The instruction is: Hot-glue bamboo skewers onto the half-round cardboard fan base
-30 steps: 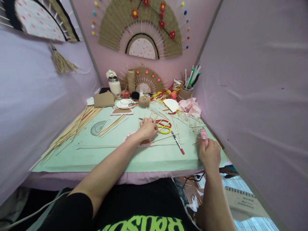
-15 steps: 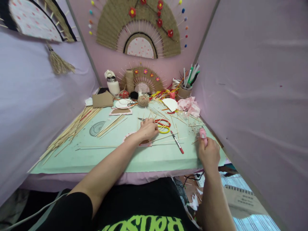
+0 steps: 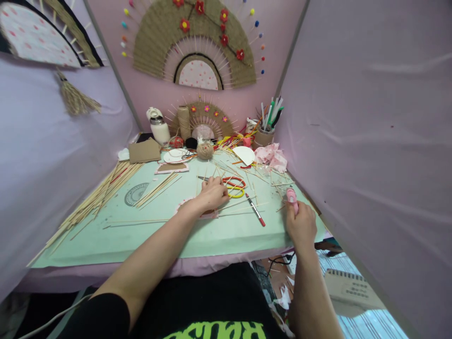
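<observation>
Red-and-yellow scissors (image 3: 233, 187), marker (image 3: 254, 210) (between the hands (image 3: 213, 194)), loose sticks (image 3: 89, 199)

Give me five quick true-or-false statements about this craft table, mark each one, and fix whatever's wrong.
1. The right hand holds a pink tool. True.
2. The pen stands upright in a cup. False: the pen lies on the table.
3. The scissors have one red and one yellow handle. True.
4. The ball of twine hangs on the wall. False: the ball of twine sits toward the table's back.
5. The protractor lies left of the left hand. True.
</observation>
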A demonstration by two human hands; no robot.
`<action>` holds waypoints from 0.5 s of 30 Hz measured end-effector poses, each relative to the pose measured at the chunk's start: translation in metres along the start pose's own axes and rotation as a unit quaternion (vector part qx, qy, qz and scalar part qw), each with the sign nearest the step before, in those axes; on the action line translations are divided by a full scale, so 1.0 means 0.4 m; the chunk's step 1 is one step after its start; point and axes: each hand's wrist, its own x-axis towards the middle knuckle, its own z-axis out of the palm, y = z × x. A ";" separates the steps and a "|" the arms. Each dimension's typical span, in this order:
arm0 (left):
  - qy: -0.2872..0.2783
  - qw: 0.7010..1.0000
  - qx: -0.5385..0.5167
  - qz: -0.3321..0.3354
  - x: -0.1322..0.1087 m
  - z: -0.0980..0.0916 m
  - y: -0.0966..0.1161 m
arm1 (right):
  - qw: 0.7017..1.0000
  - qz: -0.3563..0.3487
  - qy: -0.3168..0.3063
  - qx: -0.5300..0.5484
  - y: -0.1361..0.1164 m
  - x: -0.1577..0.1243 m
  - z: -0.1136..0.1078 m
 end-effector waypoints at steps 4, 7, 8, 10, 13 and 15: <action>-0.006 1.000 -0.005 0.005 -0.001 0.000 -0.001 | 1.000 0.000 0.001 0.006 -0.001 -0.002 0.000; -0.014 1.000 -0.007 0.010 -0.004 -0.004 0.001 | 1.000 0.002 -0.001 0.005 -0.002 -0.001 -0.001; -0.016 1.000 -0.008 0.010 -0.005 -0.005 0.002 | 1.000 0.002 -0.001 0.004 -0.002 -0.001 -0.001; -0.018 1.000 -0.007 0.010 -0.005 -0.006 0.001 | 1.000 0.002 -0.002 0.002 -0.001 0.000 0.000; -0.018 1.000 -0.007 0.010 -0.003 -0.004 -0.002 | 1.000 0.001 0.003 0.002 0.000 0.000 0.002; -0.015 1.000 -0.010 0.010 -0.001 -0.001 -0.004 | 1.000 0.001 0.009 0.004 0.000 0.000 0.004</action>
